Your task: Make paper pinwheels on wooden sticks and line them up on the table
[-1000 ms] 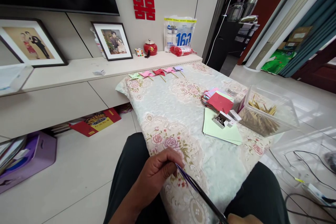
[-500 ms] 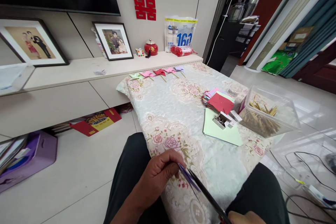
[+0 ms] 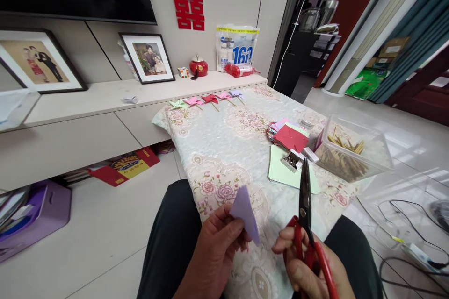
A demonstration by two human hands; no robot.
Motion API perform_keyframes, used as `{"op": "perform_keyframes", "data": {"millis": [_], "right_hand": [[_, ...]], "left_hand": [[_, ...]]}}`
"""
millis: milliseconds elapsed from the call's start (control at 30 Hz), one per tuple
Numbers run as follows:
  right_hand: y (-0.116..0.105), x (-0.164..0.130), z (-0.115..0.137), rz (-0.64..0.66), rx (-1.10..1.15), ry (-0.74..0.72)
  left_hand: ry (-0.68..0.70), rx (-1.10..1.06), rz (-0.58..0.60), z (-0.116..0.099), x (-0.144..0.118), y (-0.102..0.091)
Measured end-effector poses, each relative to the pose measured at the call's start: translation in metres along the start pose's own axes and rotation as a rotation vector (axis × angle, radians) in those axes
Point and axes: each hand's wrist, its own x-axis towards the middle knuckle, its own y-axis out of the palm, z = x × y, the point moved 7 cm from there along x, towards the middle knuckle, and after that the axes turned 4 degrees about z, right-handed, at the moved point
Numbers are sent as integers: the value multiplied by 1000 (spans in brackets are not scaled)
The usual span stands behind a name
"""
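Note:
Between the thumb and fingers of my left hand [image 3: 219, 245] is a piece of purple paper [image 3: 245, 215], folded to a pointed shape and tilted toward me. My right hand [image 3: 308, 266] grips red-handled scissors [image 3: 305, 201] with the dark blades pointing up and away, closed together. The scissors are apart from the paper, to its right. Both hands are above the near part of the flowered cloth [image 3: 213, 149], between my knees. Beyond the scissors lie green paper sheets [image 3: 280, 173], with an open small box of metal pins [image 3: 290, 161] on top.
A stack of coloured squares with a red sheet [image 3: 291, 138] on top lies behind the green sheets. To its right stands a clear plastic box [image 3: 375, 159] of thin sticks [image 3: 345, 145]. Several paper pinwheels [image 3: 210, 99] lie in a row at the far edge. A purple bin [image 3: 52, 219] stands left.
The scissors have come away from the purple paper and swung upright, now further into view with my right hand. My left hand has turned the paper so its broad side shows.

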Motion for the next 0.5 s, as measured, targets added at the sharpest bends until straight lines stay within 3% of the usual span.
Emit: {"op": "perform_keyframes", "data": {"millis": [200, 400, 500], "right_hand": [[14, 13, 6, -120, 36, -17], [30, 20, 11, -83, 109, 102], [25, 20, 7, -96, 99, 145]], "left_hand": [[-70, -49, 6, 14, 0, -2], [-68, 82, 20, 32, 0, -3], [-101, 106, 170, 25, -3, 3]]}}
